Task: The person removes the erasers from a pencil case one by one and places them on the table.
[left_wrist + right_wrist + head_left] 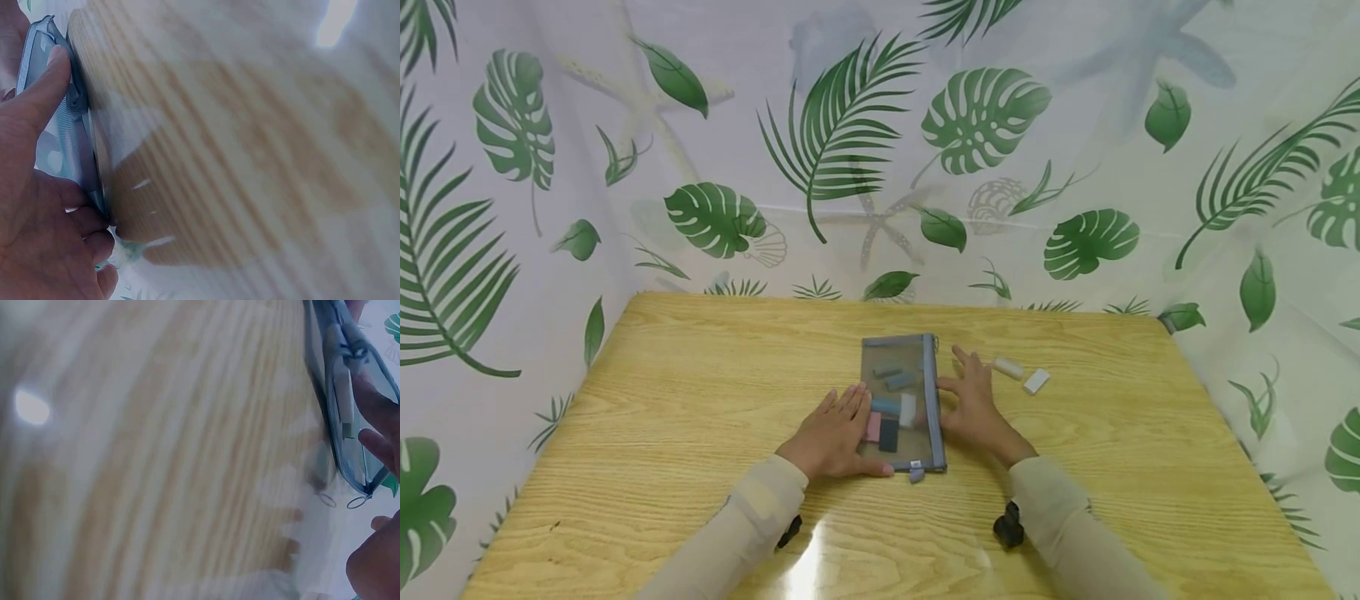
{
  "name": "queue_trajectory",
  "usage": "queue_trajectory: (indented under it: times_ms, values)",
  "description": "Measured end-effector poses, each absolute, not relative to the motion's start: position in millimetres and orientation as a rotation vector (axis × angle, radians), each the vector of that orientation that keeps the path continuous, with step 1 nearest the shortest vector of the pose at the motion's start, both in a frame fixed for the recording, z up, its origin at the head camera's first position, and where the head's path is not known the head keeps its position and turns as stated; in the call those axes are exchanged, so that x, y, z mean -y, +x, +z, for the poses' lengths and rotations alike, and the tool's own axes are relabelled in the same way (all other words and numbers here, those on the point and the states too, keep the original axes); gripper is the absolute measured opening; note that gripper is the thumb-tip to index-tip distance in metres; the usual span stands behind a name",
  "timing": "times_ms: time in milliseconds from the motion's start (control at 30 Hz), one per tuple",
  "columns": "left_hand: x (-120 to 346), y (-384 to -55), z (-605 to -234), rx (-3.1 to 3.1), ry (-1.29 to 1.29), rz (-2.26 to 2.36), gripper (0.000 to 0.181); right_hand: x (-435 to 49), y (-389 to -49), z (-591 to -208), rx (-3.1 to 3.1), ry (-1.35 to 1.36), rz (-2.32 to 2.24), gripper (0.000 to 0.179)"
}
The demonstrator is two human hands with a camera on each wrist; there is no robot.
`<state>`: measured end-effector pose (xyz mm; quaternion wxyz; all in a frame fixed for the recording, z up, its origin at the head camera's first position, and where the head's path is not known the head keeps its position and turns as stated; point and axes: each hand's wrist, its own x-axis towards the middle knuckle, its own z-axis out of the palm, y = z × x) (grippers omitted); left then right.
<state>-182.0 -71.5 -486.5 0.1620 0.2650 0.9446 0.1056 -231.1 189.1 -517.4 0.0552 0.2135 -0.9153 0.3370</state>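
Note:
A see-through grey zip pouch lies on the table with its zipper band along the right side. Through its face show several small eraser-like blocks, among them a pink block, a dark block, a blue block and a white block. My left hand rests on the pouch's left side, thumb along the lower edge. Beside the zipper band, my right hand touches the pouch's right edge with spread fingers. In the right wrist view, the pouch's mouth gapes near my fingers.
Two loose white blocks, a rounded one and a rectangular one, lie right of my right hand. The wooden table meets a leaf-printed cloth at its back and sides.

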Motion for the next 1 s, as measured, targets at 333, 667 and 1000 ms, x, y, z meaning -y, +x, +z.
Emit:
queue_trajectory:
  times_ms: [333,667,1000]
  values:
    - [71.6,-182.4,-486.9,-2.696,0.752,0.286,0.116,-185.5,-229.0,-517.4,2.839,0.661,1.024,0.050]
    - [72.0,-181.8,-487.9,-2.697,0.748,0.286,0.116,-185.0,-228.2,-519.2,2.863,0.676,1.015,0.053]
    - [71.0,-181.8,-487.2,-2.693,0.762,0.307,0.116,-185.3,-226.5,-516.0,2.851,0.669,1.061,0.048]
